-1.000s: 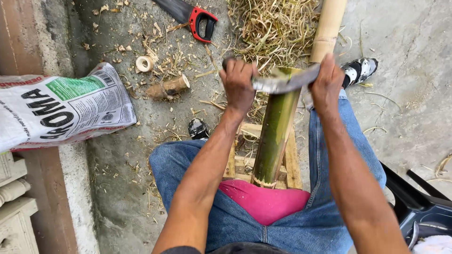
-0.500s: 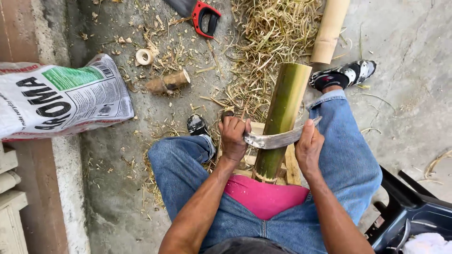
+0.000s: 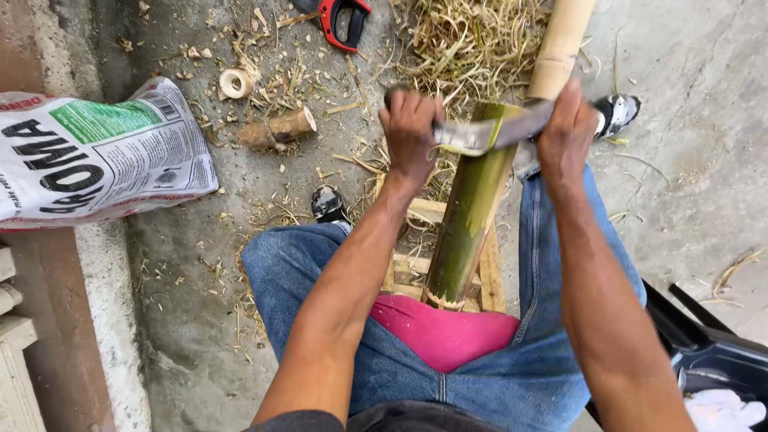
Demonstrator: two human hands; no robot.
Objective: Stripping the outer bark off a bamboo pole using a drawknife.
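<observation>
At left lies a printed sack (image 3: 96, 160) on gritty concrete floor (image 3: 688, 120). The left hand (image 3: 410, 128) and right hand (image 3: 570, 132) each clamp an end of a drawknife blade (image 3: 488, 132) across the green bamboo pole (image 3: 472, 216), centre frame. The pole looks stiff, heavy, slick-skinned; shavings (image 3: 472, 40) litter the top.

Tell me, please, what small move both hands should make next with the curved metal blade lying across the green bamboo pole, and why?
Probably draw the curved metal blade toward the body along the green bamboo pole. The left hand and right hand grip its ends at the green section's far end, with green skin left below.
</observation>
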